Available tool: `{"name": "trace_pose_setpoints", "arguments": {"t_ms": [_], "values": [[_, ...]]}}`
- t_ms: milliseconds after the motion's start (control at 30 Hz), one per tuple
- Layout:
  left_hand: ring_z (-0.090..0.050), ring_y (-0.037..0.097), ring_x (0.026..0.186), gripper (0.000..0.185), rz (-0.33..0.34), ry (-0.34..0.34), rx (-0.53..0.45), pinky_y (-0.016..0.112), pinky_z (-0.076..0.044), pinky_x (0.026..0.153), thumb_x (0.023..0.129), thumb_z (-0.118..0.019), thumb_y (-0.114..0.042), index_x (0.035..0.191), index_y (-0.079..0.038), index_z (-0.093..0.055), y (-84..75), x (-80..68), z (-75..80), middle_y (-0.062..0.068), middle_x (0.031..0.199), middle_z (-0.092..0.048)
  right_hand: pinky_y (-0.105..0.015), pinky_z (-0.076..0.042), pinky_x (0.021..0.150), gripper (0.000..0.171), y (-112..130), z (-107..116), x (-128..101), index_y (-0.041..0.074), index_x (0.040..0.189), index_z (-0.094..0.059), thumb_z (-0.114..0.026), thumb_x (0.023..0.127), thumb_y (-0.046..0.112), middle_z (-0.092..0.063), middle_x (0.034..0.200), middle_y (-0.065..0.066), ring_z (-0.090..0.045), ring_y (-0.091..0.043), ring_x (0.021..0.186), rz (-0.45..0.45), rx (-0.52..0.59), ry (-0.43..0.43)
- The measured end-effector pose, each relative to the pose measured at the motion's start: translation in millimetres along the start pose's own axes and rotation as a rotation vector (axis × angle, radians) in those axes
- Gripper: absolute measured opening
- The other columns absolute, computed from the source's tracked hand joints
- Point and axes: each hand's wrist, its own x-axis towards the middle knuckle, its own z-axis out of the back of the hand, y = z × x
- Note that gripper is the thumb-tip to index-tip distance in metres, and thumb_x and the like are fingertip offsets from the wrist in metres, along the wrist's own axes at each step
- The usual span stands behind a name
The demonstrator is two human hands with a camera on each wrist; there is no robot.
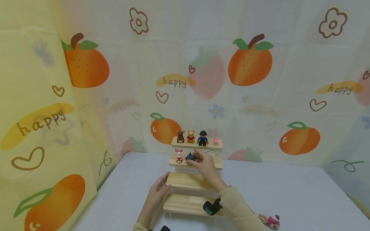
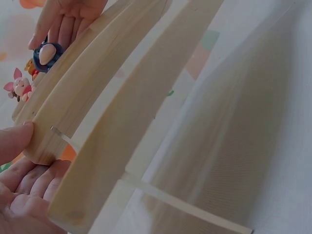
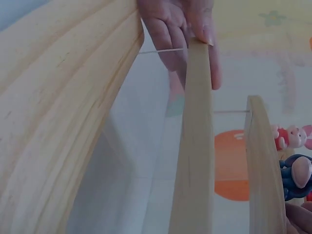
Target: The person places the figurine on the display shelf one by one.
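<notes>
A four-step wooden shelf (image 1: 188, 181) stands on the table. My right hand (image 1: 202, 162) pinches a small blue donkey figure (image 1: 189, 156) on the second step from the top, just right of a pink piglet figure (image 1: 179, 155). The left wrist view shows the same blue donkey figure (image 2: 48, 53) under the right hand's fingers (image 2: 63, 24). My left hand (image 1: 157, 191) rests with straight fingers against the left end of the third step (image 1: 170, 178); its fingers (image 3: 185, 39) show at that plank's end. The top step carries several small figures (image 1: 190, 137).
Another pink figure (image 1: 270, 220) lies on the white table (image 1: 289, 186) near the front right. Fruit-print cloth (image 1: 248, 64) hangs close behind and on the left. The lowest step (image 1: 185, 205) is bare wood.
</notes>
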Motion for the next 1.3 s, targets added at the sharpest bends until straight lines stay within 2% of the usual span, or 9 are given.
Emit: {"name": "trace_pose_setpoints", "arguments": {"t_ms": [133,233,433,567,767,867,1033,1200,1300], "values": [[-0.02,0.028,0.129,0.058,0.005,-0.003,0.003,0.022,-0.029,0.098,0.087,-0.055,-0.002,0.135,0.009,-0.025,0.3,-0.6,-0.4,0.022,0.142,-0.02,-0.029,-0.046,0.086,0.061,0.6,1.0,-4.3,-0.007,0.127,-0.044,-0.071,0.076,0.013,-0.051,0.119,-0.025,-0.051,-0.031,0.107,-0.004,-0.021,-0.008],[-0.021,0.029,0.129,0.058,0.004,-0.006,0.014,0.022,-0.029,0.098,0.087,-0.056,-0.003,0.135,0.009,-0.026,0.2,-0.7,-0.4,0.022,0.142,-0.02,-0.03,-0.044,0.089,0.062,-0.1,2.2,-7.0,-0.008,0.126,-0.043,-0.072,0.075,0.012,-0.049,0.121,-0.025,-0.049,-0.033,0.109,0.032,-0.031,-0.01],[-0.022,0.029,0.129,0.059,0.003,-0.013,0.044,0.021,-0.029,0.098,0.086,-0.057,-0.005,0.135,0.009,-0.026,-0.9,-0.7,-0.4,0.022,0.141,-0.021,-0.033,-0.044,0.089,0.058,-3.8,6.2,-13.1,-0.01,0.12,-0.049,-0.074,0.072,0.012,-0.053,0.115,-0.024,-0.053,-0.033,0.104,0.107,-0.048,0.011],[-0.022,0.029,0.129,0.059,-0.006,-0.011,0.045,0.021,-0.029,0.098,0.087,-0.056,-0.004,0.135,0.009,-0.026,-0.8,-0.4,-0.4,0.022,0.141,-0.021,-0.033,-0.046,0.087,0.053,-3.3,10.5,-19.9,-0.002,0.118,-0.055,-0.074,0.073,0.019,-0.057,0.113,-0.017,-0.055,-0.029,0.1,0.107,-0.107,0.023],[-0.021,0.029,0.129,0.057,-0.005,-0.011,0.027,0.021,-0.029,0.098,0.087,-0.055,-0.002,0.135,0.01,-0.026,0.4,0.3,-0.1,0.023,0.141,-0.021,-0.04,-0.044,0.089,0.057,-1.4,20.1,-33.2,0.005,0.124,-0.053,-0.071,0.076,0.029,-0.052,0.124,-0.011,-0.052,-0.027,0.107,0.072,-0.12,0.049],[-0.021,0.029,0.129,0.059,-0.002,-0.009,0.036,0.021,-0.029,0.098,0.087,-0.056,-0.004,0.135,0.01,-0.025,-0.1,0.3,-0.1,0.023,0.141,-0.021,-0.041,-0.043,0.09,0.059,-0.7,26.2,-38.8,0.002,0.125,-0.051,-0.073,0.075,0.024,-0.052,0.124,-0.012,-0.051,-0.028,0.109,0.051,-0.085,0.043],[-0.02,0.029,0.129,0.059,-0.01,-0.003,0.029,0.021,-0.028,0.098,0.087,-0.055,-0.003,0.135,0.011,-0.024,-1.0,0.4,0.6,0.023,0.142,-0.019,-0.034,-0.044,0.089,0.056,-1.2,36.8,-45.1,-0.001,0.123,-0.052,-0.073,0.074,0.018,-0.051,0.123,-0.015,-0.05,-0.029,0.109,0.037,-0.048,0.034],[-0.02,0.03,0.129,0.06,-0.005,-0.014,0.035,0.022,-0.028,0.098,0.086,-0.057,-0.004,0.134,0.011,-0.025,-0.4,0.0,0.5,0.024,0.141,-0.02,-0.034,-0.046,0.087,0.048,19.2,46.5,-56.7,-0.009,0.117,-0.054,-0.071,0.075,0.008,-0.047,0.124,-0.024,-0.048,-0.034,0.111,0.02,-0.029,0.054],[-0.021,0.03,0.128,0.06,-0.001,-0.014,0.045,0.022,-0.029,0.098,0.086,-0.058,-0.006,0.135,0.01,-0.026,0.3,0.8,0.8,0.023,0.141,-0.02,-0.034,-0.044,0.089,0.047,16.9,51.0,-59.8,-0.009,0.115,-0.055,-0.072,0.073,0.006,-0.048,0.123,-0.024,-0.047,-0.033,0.111,0.01,-0.026,0.039]]}}
